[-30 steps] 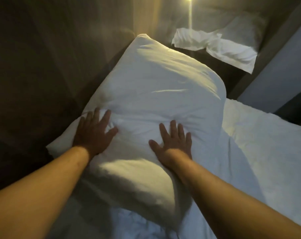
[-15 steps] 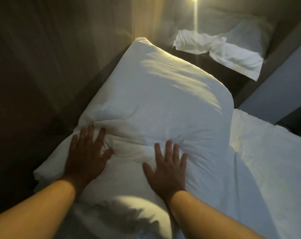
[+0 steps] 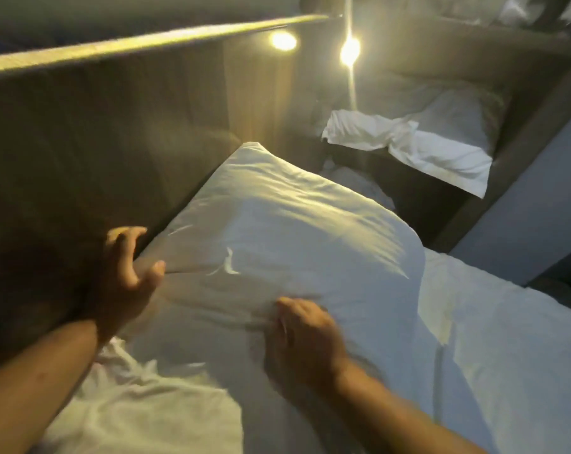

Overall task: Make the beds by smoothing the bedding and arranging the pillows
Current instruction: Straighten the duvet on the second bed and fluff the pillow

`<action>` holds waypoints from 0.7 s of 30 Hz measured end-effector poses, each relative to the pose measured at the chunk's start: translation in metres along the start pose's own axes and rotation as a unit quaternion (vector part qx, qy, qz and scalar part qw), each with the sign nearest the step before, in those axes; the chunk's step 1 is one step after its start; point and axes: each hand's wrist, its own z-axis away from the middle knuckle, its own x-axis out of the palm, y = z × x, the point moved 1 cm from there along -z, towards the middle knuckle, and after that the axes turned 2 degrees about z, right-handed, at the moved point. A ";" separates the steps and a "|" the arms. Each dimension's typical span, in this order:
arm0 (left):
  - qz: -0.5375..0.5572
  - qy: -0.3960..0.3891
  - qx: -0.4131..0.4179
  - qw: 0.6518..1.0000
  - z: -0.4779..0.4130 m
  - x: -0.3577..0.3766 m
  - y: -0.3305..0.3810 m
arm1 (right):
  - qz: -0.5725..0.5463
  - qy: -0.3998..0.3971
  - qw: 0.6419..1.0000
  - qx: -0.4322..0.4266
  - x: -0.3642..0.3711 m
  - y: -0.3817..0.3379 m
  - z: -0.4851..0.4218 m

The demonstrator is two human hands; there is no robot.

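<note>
a white pillow lies at the head of the bed on the white duvet, its long side against the dark headboard. the left hand grips its left edge, fingers curled behind and thumb in front. the right hand is blurred, its fingers curled together and pinching the cloth of the near face. a second pillow lies on the far bed.

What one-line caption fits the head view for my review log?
The left hand and right hand grip a plump white fabric pillow beside the dark brown headboard; rumpled white bedding lies beyond.
</note>
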 end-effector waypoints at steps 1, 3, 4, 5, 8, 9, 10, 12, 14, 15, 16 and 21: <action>-0.039 0.003 0.081 0.996 -0.022 0.002 0.021 | 0.027 0.037 0.999 -0.025 -0.014 0.022 -0.023; -0.103 -0.061 0.185 0.976 -0.063 0.022 0.063 | 0.090 0.046 0.994 0.044 -0.034 0.070 -0.067; -0.122 -0.109 0.179 0.970 -0.082 0.040 0.078 | 0.117 0.017 0.988 0.103 -0.039 0.091 -0.083; -0.145 -0.155 0.153 0.965 -0.098 0.060 0.085 | 0.139 -0.028 0.977 0.158 -0.041 0.111 -0.091; -0.200 -0.213 0.095 0.952 -0.118 0.118 0.083 | 0.136 -0.093 0.958 0.235 -0.030 0.149 -0.098; -0.200 -0.217 0.085 0.952 -0.118 0.133 0.078 | 0.126 -0.096 0.955 0.252 -0.023 0.157 -0.098; -0.198 -0.225 0.078 0.951 -0.116 0.147 0.072 | 0.120 -0.105 0.951 0.266 -0.015 0.164 -0.096; -0.190 -0.235 0.069 0.951 -0.112 0.170 0.059 | 0.127 -0.132 0.942 0.283 0.004 0.175 -0.092; -0.177 -0.237 0.059 0.953 -0.107 0.189 0.047 | 0.141 -0.150 0.937 0.282 0.019 0.181 -0.088; -0.172 -0.234 0.056 0.955 -0.104 0.196 0.041 | 0.147 -0.151 0.937 0.277 0.027 0.182 -0.087; -0.169 -0.230 0.057 0.957 -0.101 0.203 0.036 | 0.153 -0.150 0.938 0.272 0.034 0.183 -0.085; -0.155 -0.202 0.080 0.964 -0.093 0.228 0.015 | 0.192 -0.150 0.932 0.267 0.066 0.186 -0.080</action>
